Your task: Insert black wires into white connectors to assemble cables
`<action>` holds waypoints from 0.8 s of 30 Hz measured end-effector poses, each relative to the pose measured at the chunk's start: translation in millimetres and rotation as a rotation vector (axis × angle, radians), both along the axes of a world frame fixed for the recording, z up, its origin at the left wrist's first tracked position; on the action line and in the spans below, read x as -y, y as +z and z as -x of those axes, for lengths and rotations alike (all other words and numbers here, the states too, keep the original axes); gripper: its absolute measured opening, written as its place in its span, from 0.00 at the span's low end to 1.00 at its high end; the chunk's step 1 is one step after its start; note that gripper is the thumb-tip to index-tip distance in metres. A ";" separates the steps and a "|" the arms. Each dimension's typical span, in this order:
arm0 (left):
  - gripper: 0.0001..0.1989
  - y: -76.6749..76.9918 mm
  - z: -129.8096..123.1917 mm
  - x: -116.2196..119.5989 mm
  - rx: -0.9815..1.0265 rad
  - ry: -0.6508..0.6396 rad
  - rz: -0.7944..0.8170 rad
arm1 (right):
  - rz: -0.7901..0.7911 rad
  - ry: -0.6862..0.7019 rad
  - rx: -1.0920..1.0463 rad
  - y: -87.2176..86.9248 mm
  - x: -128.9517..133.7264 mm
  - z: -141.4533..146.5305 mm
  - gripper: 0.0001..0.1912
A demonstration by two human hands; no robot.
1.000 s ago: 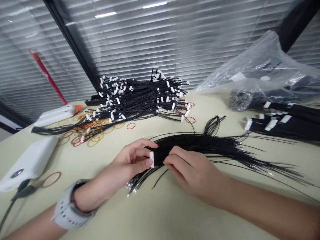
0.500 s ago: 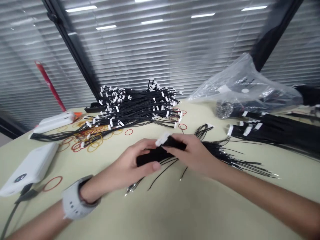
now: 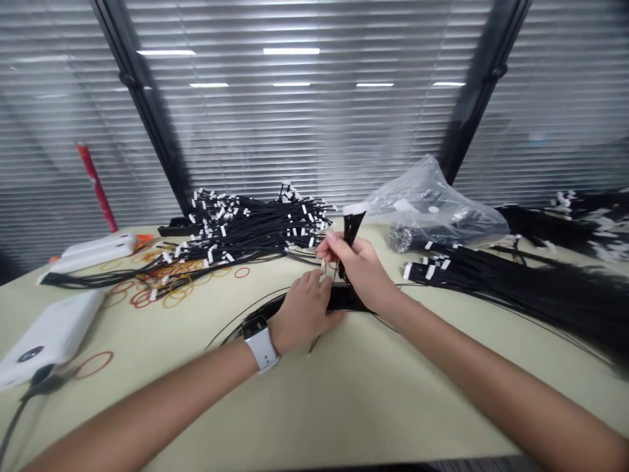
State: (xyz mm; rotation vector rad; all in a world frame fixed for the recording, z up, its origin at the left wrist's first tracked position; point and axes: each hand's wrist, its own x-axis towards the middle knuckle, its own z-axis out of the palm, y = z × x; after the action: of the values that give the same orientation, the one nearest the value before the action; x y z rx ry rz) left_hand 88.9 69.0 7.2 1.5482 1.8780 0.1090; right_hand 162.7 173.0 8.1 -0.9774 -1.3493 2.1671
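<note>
My right hand [image 3: 361, 265] is closed around an upright bunch of black cables [image 3: 352, 229] with a white connector [image 3: 354, 209] at its top. Lower down, my left hand [image 3: 303, 308] grips a second bundle of black wires [image 3: 348, 299] lying on the table, thumb on the near side and fingers over the top. Its loose wire ends fan out on the left, past the wristwatch [image 3: 260, 341]. Both hands nearly touch, and the lower part of the upright bunch is hidden behind my right hand.
Behind my hands lies a large pile of black cables [image 3: 255, 226] with white connectors. Red and yellow rubber bands [image 3: 177, 288] are scattered at left, near two white power banks [image 3: 54, 331]. More cables [image 3: 511, 282] and a clear plastic bag [image 3: 437, 210] lie at right.
My right hand has raised the white-ended cables from nearly flat to upright. My left hand has turned palm down over the bundle on the table. The view has shifted to the right.
</note>
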 end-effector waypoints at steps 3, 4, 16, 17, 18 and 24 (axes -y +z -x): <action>0.25 -2.5 10.3 4.6 -0.057 -0.045 0.021 | -0.039 -0.111 -0.041 2.7 -17.6 -2.1 0.18; 0.25 -2.5 14.4 6.3 -0.064 -0.064 0.026 | -0.052 -0.151 -0.058 3.4 -24.1 -3.2 0.18; 0.19 17.6 48.0 27.9 -0.035 -0.173 0.074 | -0.164 -0.399 -0.111 23.6 -80.0 -13.8 0.17; 0.20 19.5 48.3 27.0 -0.038 -0.164 0.076 | -0.190 -0.421 -0.114 27.4 -86.1 -15.4 0.17; 0.22 20.7 48.2 26.1 -0.039 -0.157 0.079 | -0.218 -0.445 -0.113 31.9 -92.4 -17.4 0.17; 0.35 16.1 47.6 31.5 -0.014 -0.156 0.127 | -0.510 -0.599 0.024 63.9 -128.2 -39.8 0.19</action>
State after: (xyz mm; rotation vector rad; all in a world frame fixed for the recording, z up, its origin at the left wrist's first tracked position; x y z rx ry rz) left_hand 41.2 37.5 23.3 1.6041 1.7323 -0.0895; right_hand 202.6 301.2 72.1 -1.0250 -1.3076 1.2936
